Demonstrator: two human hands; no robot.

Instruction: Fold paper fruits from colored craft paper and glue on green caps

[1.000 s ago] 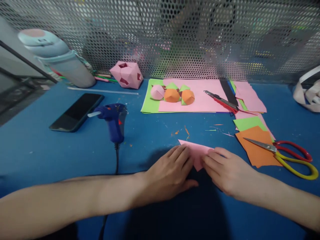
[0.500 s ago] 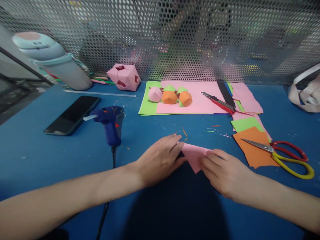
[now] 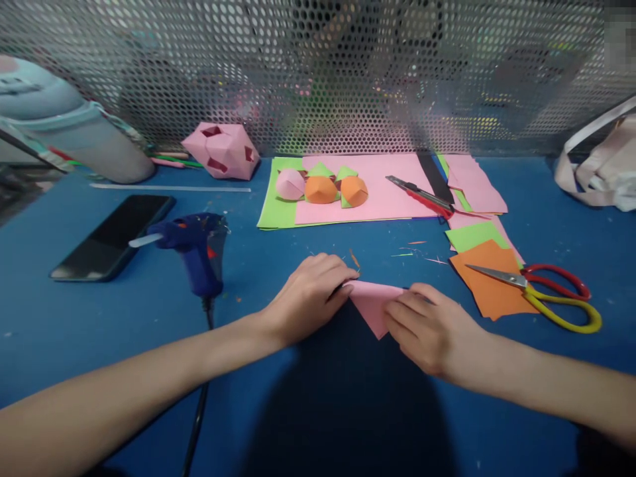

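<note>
- blue desk (image 3: 124, 318), under both grips
- right grip (image 3: 440, 329): pinching the folded pink paper (image 3: 368, 303) at its right end
- left grip (image 3: 305, 295): got the left corner pinched
- pink paper's basically strung between 'em
- tiny orange scrap (image 3: 354, 259) just past left grip

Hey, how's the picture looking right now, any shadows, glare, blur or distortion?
Head view: a broad dark shadow lies on the blue table below the left hand and right hand in frame; head view: a pale glare marks the near end of the phone; head view: shapes behind the perforated screen are blurred; head view: the bottle leans outward, perhaps from lens distortion.
</note>
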